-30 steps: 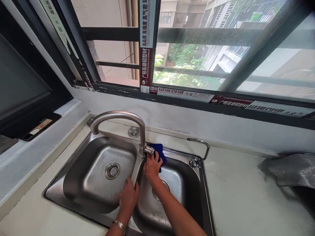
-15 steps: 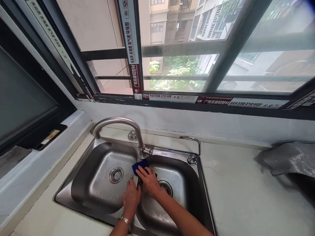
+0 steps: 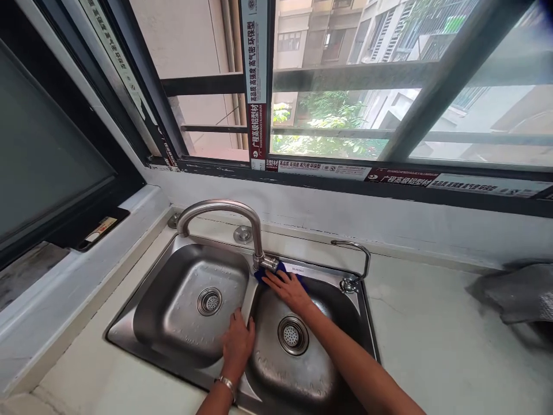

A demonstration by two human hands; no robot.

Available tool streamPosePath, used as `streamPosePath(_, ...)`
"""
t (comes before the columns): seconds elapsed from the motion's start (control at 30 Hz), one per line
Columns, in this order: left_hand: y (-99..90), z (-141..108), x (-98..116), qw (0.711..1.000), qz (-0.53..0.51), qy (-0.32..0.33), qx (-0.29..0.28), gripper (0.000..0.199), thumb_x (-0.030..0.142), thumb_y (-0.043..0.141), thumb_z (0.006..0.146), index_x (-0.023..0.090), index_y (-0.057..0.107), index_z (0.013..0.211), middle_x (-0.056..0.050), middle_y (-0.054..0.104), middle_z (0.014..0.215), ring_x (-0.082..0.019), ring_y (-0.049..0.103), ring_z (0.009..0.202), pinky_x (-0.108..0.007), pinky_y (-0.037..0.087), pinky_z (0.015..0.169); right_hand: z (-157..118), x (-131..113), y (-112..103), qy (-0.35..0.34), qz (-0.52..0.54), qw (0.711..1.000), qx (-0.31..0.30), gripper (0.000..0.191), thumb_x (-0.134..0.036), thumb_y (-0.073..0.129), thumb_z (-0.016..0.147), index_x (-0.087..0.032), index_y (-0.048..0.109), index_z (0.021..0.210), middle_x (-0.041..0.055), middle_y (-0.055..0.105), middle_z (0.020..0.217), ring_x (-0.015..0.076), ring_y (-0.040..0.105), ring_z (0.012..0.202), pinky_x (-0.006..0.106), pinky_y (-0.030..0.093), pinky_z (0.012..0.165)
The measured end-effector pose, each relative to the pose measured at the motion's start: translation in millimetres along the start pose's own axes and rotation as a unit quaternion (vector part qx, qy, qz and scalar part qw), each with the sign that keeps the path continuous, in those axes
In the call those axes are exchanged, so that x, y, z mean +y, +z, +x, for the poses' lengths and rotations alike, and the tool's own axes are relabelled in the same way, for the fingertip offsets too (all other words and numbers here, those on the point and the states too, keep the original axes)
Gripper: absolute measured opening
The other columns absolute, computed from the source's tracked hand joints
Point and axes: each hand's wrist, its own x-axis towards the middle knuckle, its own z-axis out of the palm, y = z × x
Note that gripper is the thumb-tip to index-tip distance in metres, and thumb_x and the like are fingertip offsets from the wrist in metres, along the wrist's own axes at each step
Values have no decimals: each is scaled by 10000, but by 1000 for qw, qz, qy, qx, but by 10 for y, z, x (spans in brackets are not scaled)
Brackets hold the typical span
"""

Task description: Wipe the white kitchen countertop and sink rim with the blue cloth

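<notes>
A steel sink has two basins side by side. My right hand presses a dark blue cloth on the back rim by the base of the curved faucet; its fingers are spread over the cloth, which is partly hidden under them. On the divider between the basins rests my left hand, thumb and fingers apart, with nothing in it. A bracelet circles the left wrist.
A small thin spout rises from the sink's back right corner. At the far right of the counter lies a grey bundle. Behind the sink is a window, and a dark flat item sits on the left ledge.
My right hand has moved back and right with the cloth, from the divider to the rim by the faucet base. My left hand stays on the divider. The view has shifted slightly.
</notes>
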Motion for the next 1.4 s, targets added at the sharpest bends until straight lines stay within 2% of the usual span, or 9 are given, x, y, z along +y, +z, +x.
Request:
streamPosePath(0.13, 5, 17, -10, 1000, -3, -2, -8, 406, 353, 373, 1009, 105, 503, 1304, -201, 638, 1275, -276, 710, 974, -367, 523, 782, 2, 163, -83, 108, -44, 993, 19, 675, -67, 339, 912, -322, 336, 1537, 37, 322, 1630, 291, 394, 1368, 524, 461, 1025)
streamPosePath(0.37, -33, 34, -6, 1000, 5, 14, -6, 386, 352, 358, 1017, 100, 507, 1268, -203, 655, 1236, -289, 713, 972, -373, 513, 762, -113, 139, -51, 242, -74, 967, 36, 683, -63, 284, 895, -267, 328, 1546, 90, 291, 1639, 335, 434, 1327, 587, 519, 930)
streamPosePath(0.63, -83, 39, 33, 1000, 3, 17, -6, 385, 352, 371, 1014, 89, 514, 1255, -212, 664, 1223, -279, 718, 931, -360, 505, 728, -469, 274, -48, 403, -89, 909, 58, 643, -122, 309, 879, -8, 341, 1511, 371, 394, 1486, 373, 597, 1114, 494, 606, 654)
streamPosePath(0.7, -59, 53, 19, 1000, 4, 19, -9, 396, 365, 353, 1017, 83, 520, 1240, -222, 669, 1204, -292, 719, 930, -372, 508, 723, -507, 292, -38, 425, -89, 899, 61, 649, -149, 339, 873, 17, 348, 1500, 399, 416, 1451, 363, 625, 1043, 478, 604, 614)
streamPosePath(0.97, -17, 105, -1, 1000, -4, 25, 2, 419, 383, 347, 1006, 87, 523, 1245, -225, 669, 1201, -295, 723, 911, -382, 514, 723, -932, 152, 88, 439, -87, 893, 53, 631, -179, 287, 886, -34, 392, 1491, 363, 399, 1486, 322, 649, 880, 506, 575, 518)
streamPosePath(1.1, -61, 91, 24, 1000, -5, 17, -3, 416, 380, 351, 1000, 85, 532, 1231, -223, 671, 1197, -302, 715, 927, -383, 512, 722, -1381, 153, 57, 412, -93, 905, 55, 621, -119, 265, 885, -71, 440, 1479, 283, 417, 1516, 327, 629, 1077, 494, 597, 736)
streamPosePath(1.23, -76, 89, 23, 1000, -7, 22, 0, 424, 406, 345, 992, 93, 549, 1191, -213, 678, 1170, -304, 710, 882, -389, 508, 707, -1888, 207, 60, 359, -121, 923, 69, 631, -112, 303, 882, -152, 438, 1497, 197, 480, 1506, 336, 521, 1299, 535, 500, 995)
streamPosePath(1.33, -79, 84, 29, 1000, -7, 19, -6, 429, 400, 328, 994, 87, 537, 1201, -207, 672, 1182, -299, 710, 847, -393, 508, 687, -2142, 246, 51, 333, -154, 929, 50, 628, -102, 290, 887, -181, 461, 1486, 161, 477, 1519, 332, 473, 1350, 536, 453, 1042)
streamPosePath(1.4, -84, 76, 40, 1000, -6, 23, -6, 430, 391, 327, 995, 84, 525, 1221, -210, 667, 1188, -305, 711, 880, -394, 512, 696, -2139, 294, -26, 330, -173, 927, 34, 615, -103, 264, 902, -174, 477, 1476, 159, 468, 1527, 337, 476, 1337, 512, 479, 991)
